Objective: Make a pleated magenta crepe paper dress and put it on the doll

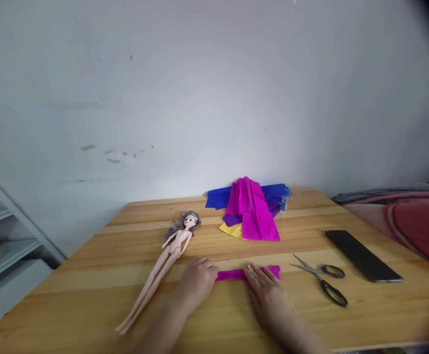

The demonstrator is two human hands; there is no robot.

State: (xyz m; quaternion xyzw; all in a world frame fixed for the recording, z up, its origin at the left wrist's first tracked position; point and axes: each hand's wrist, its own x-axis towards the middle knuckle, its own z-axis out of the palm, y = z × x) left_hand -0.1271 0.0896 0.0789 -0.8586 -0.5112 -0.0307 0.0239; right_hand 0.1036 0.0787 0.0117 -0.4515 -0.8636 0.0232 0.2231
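A narrow folded strip of magenta paper (232, 274) lies on the wooden table (100, 275) near its front edge. My left hand (197, 282) is curled over the strip's left end, fingers closed on it. My right hand (264, 287) lies flat on the strip's right part, fingers stretched out and pressing it down. An unclothed doll (165, 260) with grey-brown hair lies on its back just left of my left hand, head toward the wall.
A pile of magenta, blue, purple and yellow paper sheets (251, 206) sits at the back, a small glue bottle (285, 199) beside it. Black-handled scissors (323, 281) and a dark phone (364, 255) lie to the right. Shelves stand left, bedding right.
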